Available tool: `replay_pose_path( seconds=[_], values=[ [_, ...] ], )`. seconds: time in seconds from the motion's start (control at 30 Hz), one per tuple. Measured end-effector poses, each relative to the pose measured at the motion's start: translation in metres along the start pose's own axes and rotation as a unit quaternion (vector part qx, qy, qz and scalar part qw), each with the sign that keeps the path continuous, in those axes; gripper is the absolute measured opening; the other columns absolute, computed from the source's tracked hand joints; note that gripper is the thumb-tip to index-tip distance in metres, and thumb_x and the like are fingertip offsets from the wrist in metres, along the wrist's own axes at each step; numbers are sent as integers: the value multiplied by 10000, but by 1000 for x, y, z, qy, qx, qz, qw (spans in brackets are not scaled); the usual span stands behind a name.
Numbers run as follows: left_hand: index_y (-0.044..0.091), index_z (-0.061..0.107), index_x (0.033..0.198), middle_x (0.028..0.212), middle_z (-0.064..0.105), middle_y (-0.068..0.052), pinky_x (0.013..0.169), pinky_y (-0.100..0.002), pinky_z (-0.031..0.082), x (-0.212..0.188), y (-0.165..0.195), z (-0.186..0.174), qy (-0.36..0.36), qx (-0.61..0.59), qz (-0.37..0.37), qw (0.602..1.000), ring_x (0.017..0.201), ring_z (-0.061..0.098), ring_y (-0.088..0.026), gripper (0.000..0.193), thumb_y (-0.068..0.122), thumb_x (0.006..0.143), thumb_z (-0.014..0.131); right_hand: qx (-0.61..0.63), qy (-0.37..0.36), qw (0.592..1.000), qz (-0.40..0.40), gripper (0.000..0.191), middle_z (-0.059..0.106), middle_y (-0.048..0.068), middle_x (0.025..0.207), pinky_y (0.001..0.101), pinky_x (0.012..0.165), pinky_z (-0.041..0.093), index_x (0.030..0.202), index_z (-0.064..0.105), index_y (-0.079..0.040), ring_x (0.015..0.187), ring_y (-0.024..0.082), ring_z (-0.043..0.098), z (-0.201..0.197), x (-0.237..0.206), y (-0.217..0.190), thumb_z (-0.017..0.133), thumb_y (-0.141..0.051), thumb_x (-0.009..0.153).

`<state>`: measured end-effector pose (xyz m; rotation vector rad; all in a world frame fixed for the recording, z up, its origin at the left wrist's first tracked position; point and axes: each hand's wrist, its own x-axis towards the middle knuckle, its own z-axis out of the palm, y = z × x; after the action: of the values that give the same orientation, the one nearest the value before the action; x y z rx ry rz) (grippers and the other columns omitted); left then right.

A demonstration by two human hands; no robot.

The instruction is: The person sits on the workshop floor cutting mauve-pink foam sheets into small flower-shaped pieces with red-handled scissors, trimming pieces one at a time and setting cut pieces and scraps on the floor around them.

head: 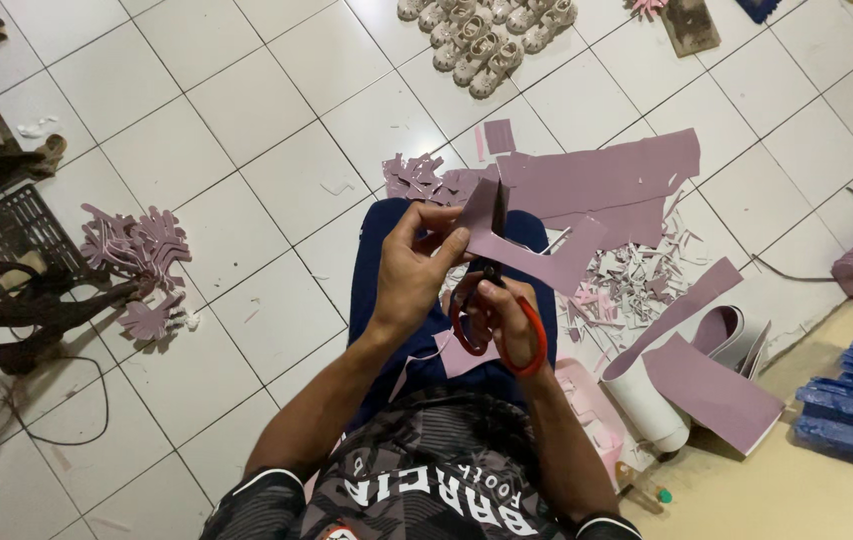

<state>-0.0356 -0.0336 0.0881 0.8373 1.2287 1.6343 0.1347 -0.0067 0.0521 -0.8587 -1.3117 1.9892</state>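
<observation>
**Mauve sheet under the scissors**

The mauve sheet piece (507, 235), a thin flat offcut of soft material, sits above our lap, pinched closed between thumb and fingers of our left hand (417, 265). Our right hand (507, 320) is closed through the red loop handles of the scissors (492, 300), whose dark blades meet the lower edge of the sheet; how far the blades gape we cannot tell. To cut well, we judge it best to keep the sheet taut, hold close to the cut line and turn the sheet rather than the blades. Cut mauve shapes (142, 250) lie heaped on the white tiled floor (247, 120) to our left, and pale trimmings (637, 285) to our right.
</observation>
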Motion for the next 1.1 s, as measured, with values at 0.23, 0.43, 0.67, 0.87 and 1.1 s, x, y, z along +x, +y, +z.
replay_pose_path(
  seconds=[0.23, 0.43, 0.67, 0.87, 1.1],
  values=[
    [-27, 555, 1206, 1080, 623, -113, 832, -261, 655, -4, -14, 16, 48, -92, -15, 994, 952, 683, -129, 253, 84, 1001, 654, 3, 63, 998, 4, 354, 585, 50, 621, 241, 364, 336, 960, 657, 41, 403, 91, 455, 14, 5, 1, 524, -286, 985],
    [-37, 562, 1230, 1070, 623, -119, 741, -234, 616, -5, -20, 16, 64, -74, -23, 995, 902, 649, -116, 284, 89, 998, 668, -13, 87, 996, -24, 335, 534, 52, 554, 256, 364, 345, 865, 619, 16, 388, 110, 460, 16, 7, 10, 548, -282, 1001],
    [-55, 537, 1216, 1108, 601, -121, 814, -233, 634, 3, -31, 16, 57, -171, -49, 982, 952, 667, -123, 298, 78, 979, 659, 57, 140, 988, -8, 303, 472, 36, 519, 261, 339, 314, 814, 589, -9, 367, 99, 400, 26, 10, 23, 590, -267, 972],
    [-53, 477, 1240, 1107, 544, -129, 847, -277, 655, 13, -35, 7, 27, -189, -89, 978, 983, 666, -161, 334, 82, 971, 622, 18, 134, 990, -46, 322, 504, 20, 566, 249, 379, 333, 847, 626, 19, 412, 87, 421, 31, 12, 21, 581, -261, 1000],
    [-45, 457, 1245, 1119, 530, -135, 827, -280, 641, 5, -41, 12, 52, -206, -105, 971, 958, 663, -175, 333, 70, 976, 616, -73, 120, 982, -124, 283, 558, 24, 620, 246, 468, 369, 916, 646, 15, 498, 85, 478, 26, 14, 23, 561, -232, 1025]
  ],
)
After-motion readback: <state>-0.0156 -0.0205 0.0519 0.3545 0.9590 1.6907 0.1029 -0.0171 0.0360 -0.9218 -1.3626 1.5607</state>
